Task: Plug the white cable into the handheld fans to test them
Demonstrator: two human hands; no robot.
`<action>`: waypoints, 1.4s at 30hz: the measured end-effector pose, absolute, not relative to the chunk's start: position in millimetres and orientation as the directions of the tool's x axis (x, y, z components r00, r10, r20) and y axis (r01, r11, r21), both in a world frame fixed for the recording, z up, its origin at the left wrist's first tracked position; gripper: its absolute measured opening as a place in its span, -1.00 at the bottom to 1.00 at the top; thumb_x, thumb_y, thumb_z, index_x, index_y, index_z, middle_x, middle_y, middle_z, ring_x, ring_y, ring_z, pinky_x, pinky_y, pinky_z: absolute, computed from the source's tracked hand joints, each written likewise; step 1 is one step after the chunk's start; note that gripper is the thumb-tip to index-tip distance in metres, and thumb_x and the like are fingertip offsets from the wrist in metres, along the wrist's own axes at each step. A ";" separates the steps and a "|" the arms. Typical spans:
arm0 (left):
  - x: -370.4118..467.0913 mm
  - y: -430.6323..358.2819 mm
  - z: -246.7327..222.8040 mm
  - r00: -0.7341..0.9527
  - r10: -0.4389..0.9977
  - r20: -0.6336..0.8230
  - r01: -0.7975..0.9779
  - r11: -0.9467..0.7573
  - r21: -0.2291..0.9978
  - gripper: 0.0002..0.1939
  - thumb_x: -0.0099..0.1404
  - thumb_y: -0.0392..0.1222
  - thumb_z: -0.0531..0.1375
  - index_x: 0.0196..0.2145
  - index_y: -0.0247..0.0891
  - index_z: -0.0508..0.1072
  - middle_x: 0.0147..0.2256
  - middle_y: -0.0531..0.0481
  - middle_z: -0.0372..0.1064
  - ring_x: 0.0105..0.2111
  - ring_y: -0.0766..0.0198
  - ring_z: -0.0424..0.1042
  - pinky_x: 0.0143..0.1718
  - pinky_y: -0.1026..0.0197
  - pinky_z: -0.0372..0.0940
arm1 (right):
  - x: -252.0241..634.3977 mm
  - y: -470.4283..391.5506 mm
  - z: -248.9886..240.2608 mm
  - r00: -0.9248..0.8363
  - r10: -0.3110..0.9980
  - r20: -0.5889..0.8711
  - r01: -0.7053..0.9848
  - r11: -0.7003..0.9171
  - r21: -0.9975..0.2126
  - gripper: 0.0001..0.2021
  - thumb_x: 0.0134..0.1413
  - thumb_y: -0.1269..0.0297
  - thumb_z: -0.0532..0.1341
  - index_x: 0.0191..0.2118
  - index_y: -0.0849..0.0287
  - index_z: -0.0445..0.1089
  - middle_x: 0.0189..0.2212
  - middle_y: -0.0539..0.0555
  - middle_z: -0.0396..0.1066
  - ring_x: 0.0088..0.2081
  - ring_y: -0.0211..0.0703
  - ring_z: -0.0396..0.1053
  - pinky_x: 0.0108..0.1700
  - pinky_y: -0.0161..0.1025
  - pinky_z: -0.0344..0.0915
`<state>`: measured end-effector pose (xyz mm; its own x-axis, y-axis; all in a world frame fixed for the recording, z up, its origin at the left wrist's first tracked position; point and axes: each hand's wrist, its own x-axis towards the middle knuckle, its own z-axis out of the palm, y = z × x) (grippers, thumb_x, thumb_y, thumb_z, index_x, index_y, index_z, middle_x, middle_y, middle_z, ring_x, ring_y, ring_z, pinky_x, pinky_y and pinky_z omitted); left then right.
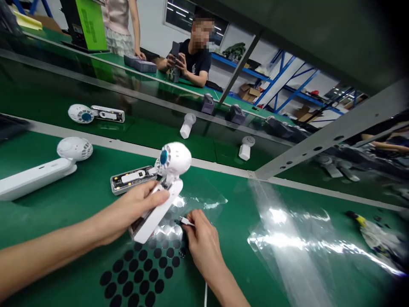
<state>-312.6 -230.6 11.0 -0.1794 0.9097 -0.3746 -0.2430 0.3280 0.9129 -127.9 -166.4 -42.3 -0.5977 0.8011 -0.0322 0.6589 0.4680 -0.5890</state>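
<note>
Two bare hands are at work over a green bench. The left hand is wrapped around the handle of a white fan, thumb on top, with the handle slanting down toward the near left. That fan's kinda mid-scene, head end up. The right hand is just to the right of it, thumb and fingers pinched narrow on a white cable plug. The plug's tip points left at the fan but they're apart, and the cable drops toward the near edge.

Just behind the left hand there's an open-handled fan lying on the bench, and another white fan sits over on the left. Below the hands is a bunch of black round stickers. Shiny clear plastic covers part of the right side. Far side, a seated person holds something dark in both hands.
</note>
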 end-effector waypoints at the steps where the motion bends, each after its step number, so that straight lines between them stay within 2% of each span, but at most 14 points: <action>1: -309.3 -232.9 5.4 -0.178 0.908 -0.380 -0.264 0.328 0.907 -0.62 0.08 0.03 0.26 -0.20 -0.20 0.34 -0.47 0.07 0.35 -0.47 0.26 0.38 -0.48 0.34 0.29 | -124.8 -166.8 -39.1 -0.589 0.806 -0.054 0.636 0.421 -0.647 -0.87 0.04 0.45 0.02 -0.47 0.11 0.14 -0.52 -0.05 0.21 -0.51 -0.22 0.18 -0.46 -0.30 0.04; 3: -304.3 -232.5 -3.9 -0.144 0.897 -0.419 -0.280 0.369 0.886 -0.54 0.06 0.03 0.27 -0.13 -0.18 0.28 -0.38 0.04 0.39 -0.44 0.24 0.42 -0.43 0.31 0.32 | -116.4 -167.5 -29.7 -0.554 0.823 -0.126 0.562 0.258 -0.786 -0.88 0.04 0.37 0.06 -0.48 0.11 0.15 -0.59 -0.10 0.14 -0.54 -0.25 0.11 -0.49 -0.32 0.01; 6: -298.5 -226.1 -11.1 -0.061 0.865 -0.498 -0.210 0.476 0.854 -0.46 0.03 0.08 0.27 -0.11 -0.20 0.20 -0.41 0.00 0.40 -0.60 0.23 0.39 -0.56 0.25 0.30 | -104.4 -167.5 -14.6 -0.469 0.866 -0.173 0.438 0.057 -0.897 -0.86 0.02 0.24 0.12 -0.49 0.12 0.21 -0.62 -0.13 0.07 -0.57 -0.28 0.00 -0.53 -0.32 -0.08; 10: -294.3 -220.9 -10.8 -0.129 0.886 -0.445 -0.111 0.433 0.894 -0.50 0.04 -0.01 0.28 -0.12 -0.22 0.22 -0.48 0.06 0.38 -0.59 0.23 0.39 -0.54 0.27 0.28 | -98.5 -162.3 -10.1 -0.375 0.916 -0.145 0.375 0.006 -0.927 -0.85 -0.02 0.23 0.17 -0.49 0.14 0.23 -0.64 -0.14 0.05 -0.59 -0.32 -0.07 -0.53 -0.32 -0.14; 16: -295.5 -224.6 -8.3 -0.177 0.891 -0.419 -0.214 0.381 0.899 -0.55 0.09 -0.05 0.24 -0.07 -0.17 0.28 -0.58 0.11 0.36 -0.57 0.20 0.38 -0.54 0.29 0.26 | -99.1 -151.6 -22.4 -0.462 0.827 -0.319 0.267 -0.213 -0.940 -0.86 -0.03 0.23 0.19 -0.40 0.15 0.22 -0.64 -0.18 0.00 -0.63 -0.38 -0.19 -0.57 -0.33 -0.24; 17: -295.6 -225.2 -8.4 -0.162 0.892 -0.422 -0.225 0.383 0.896 -0.57 0.11 -0.05 0.22 -0.07 -0.17 0.27 -0.57 0.10 0.36 -0.56 0.20 0.39 -0.52 0.28 0.27 | -100.2 -151.7 -23.4 -0.461 0.838 -0.293 0.292 -0.169 -0.941 -0.89 -0.01 0.26 0.18 -0.39 0.14 0.22 -0.64 -0.17 0.03 -0.63 -0.37 -0.17 -0.58 -0.34 -0.21; 19: -295.3 -226.2 -9.2 -0.129 0.894 -0.429 -0.239 0.392 0.888 -0.59 0.15 -0.05 0.19 -0.07 -0.18 0.23 -0.56 0.11 0.35 -0.57 0.22 0.38 -0.52 0.28 0.28 | -103.8 -153.7 -25.2 -0.479 0.864 -0.158 0.396 0.052 -0.917 -0.96 0.04 0.32 0.14 -0.39 0.14 0.25 -0.60 -0.12 0.12 -0.61 -0.33 -0.03 -0.55 -0.33 -0.10; 22: -294.8 -228.1 -13.5 -0.108 0.893 -0.437 -0.252 0.400 0.881 -0.58 0.16 -0.04 0.18 -0.07 -0.19 0.17 -0.55 0.11 0.33 -0.61 0.24 0.36 -0.60 0.29 0.26 | -110.3 -158.2 -29.6 -0.607 0.794 0.044 0.517 0.437 -0.736 -0.88 0.12 0.41 0.05 -0.38 0.14 0.29 -0.47 -0.02 0.26 -0.48 -0.24 0.19 -0.45 -0.30 0.05; 24: -294.7 -230.1 -18.5 -0.102 0.891 -0.442 -0.274 0.402 0.874 -0.57 0.15 -0.02 0.18 -0.09 -0.20 0.16 -0.55 0.11 0.32 -0.62 0.25 0.36 -0.63 0.30 0.25 | -112.5 -159.5 -34.0 -0.694 0.714 0.087 0.523 0.584 -0.620 -0.86 0.15 0.44 0.03 -0.31 0.15 0.30 -0.38 0.04 0.31 -0.43 -0.20 0.27 -0.42 -0.29 0.10; 30: -294.2 -234.1 -30.2 -0.093 0.884 -0.457 -0.291 0.415 0.862 -0.51 0.09 0.00 0.20 -0.08 -0.21 0.15 -0.54 0.13 0.27 -0.58 0.23 0.34 -0.61 0.25 0.31 | -103.6 -154.4 -47.7 -0.852 0.518 0.076 0.440 0.787 -0.432 -0.74 0.15 0.42 0.05 -0.04 0.14 0.29 -0.37 0.06 0.45 -0.45 -0.14 0.40 -0.45 -0.26 0.14; 36: -293.0 -233.4 -29.3 -0.094 0.890 -0.445 -0.262 0.409 0.874 -0.52 0.08 -0.06 0.19 -0.08 -0.23 0.15 -0.52 0.11 0.26 -0.55 0.21 0.35 -0.63 0.23 0.33 | -94.9 -154.9 -54.5 -0.896 0.443 0.039 0.412 0.860 -0.302 -0.63 0.14 0.41 0.00 0.06 0.23 0.27 -0.51 0.09 0.48 -0.56 -0.10 0.39 -0.53 -0.25 0.06; 37: -292.9 -233.3 -29.2 -0.096 0.889 -0.448 -0.261 0.412 0.873 -0.52 0.08 -0.06 0.19 -0.07 -0.23 0.15 -0.52 0.12 0.26 -0.56 0.21 0.35 -0.63 0.23 0.33 | -95.4 -155.1 -54.1 -0.894 0.448 0.028 0.417 0.852 -0.315 -0.63 0.13 0.42 -0.01 0.06 0.24 0.27 -0.50 0.11 0.49 -0.56 -0.10 0.38 -0.52 -0.25 0.07; 39: -293.0 -233.2 -29.3 -0.102 0.885 -0.454 -0.263 0.416 0.871 -0.50 0.08 -0.05 0.19 -0.06 -0.23 0.15 -0.54 0.12 0.27 -0.56 0.21 0.35 -0.63 0.22 0.34 | -97.8 -153.9 -52.2 -0.860 0.510 0.022 0.446 0.771 -0.454 -0.65 0.12 0.43 0.00 0.00 0.22 0.34 -0.42 0.13 0.50 -0.50 -0.11 0.39 -0.46 -0.25 0.13; 42: -293.2 -233.0 -29.8 -0.101 0.880 -0.463 -0.260 0.426 0.867 -0.46 0.08 -0.02 0.20 -0.03 -0.22 0.14 -0.56 0.11 0.30 -0.56 0.19 0.36 -0.60 0.20 0.34 | -102.4 -147.1 -47.7 -0.712 0.702 -0.029 0.426 0.398 -0.813 -0.77 0.04 0.37 0.11 -0.20 0.15 0.46 -0.36 0.09 0.46 -0.38 -0.14 0.37 -0.35 -0.26 0.20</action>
